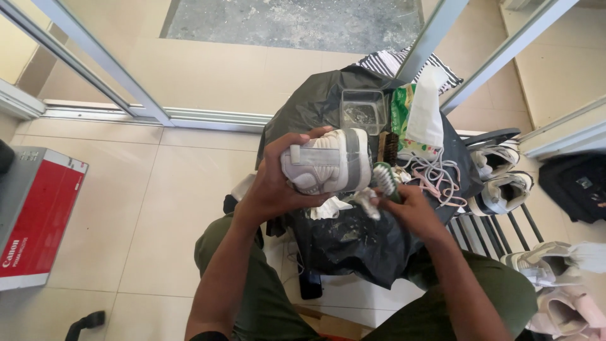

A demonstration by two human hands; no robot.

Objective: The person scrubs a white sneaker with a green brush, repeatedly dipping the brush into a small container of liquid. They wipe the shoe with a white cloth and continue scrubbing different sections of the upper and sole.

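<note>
While the left hand [278,180] grips a white and grey sneaker [328,161] at centre frame, fingers wrapped over its top and thumb underneath, the shoe lies tipped on its side above a black plastic sheet [353,243] spread over the lap and a low support.

Right hand [404,205], just right of centre, closed around the handle of a small green brush [384,179]. Bristle head stands against the sneaker's heel end; touching, as far as can be told.

Step in hand, by my reading: scrubbing the sneaker's heel and sole edge. Whitish smears on the black plastic sheet suggest foam or dirt coming off.

Around it:
- clear plastic tub [363,110], upper centre, cloudy liquid inside
- wooden-backed brush [390,148] just behind the sneaker
- green packet [400,107] and white cloth or paper [426,113], upper right of centre
- loose laces [435,177], pale pink and white, right of the brush
- white rag [331,208] below the sneaker
- more sneakers on a rack [495,224] at right; red and grey box [38,215] at far left on the tiled floor [145,208]

Next move, as a judgement: turning the sneaker in the left hand to bring an unscrubbed face to the bristles calls for a firm hold, since a wet shoe could slip. Short strokes would keep spatter on the plastic.
</note>
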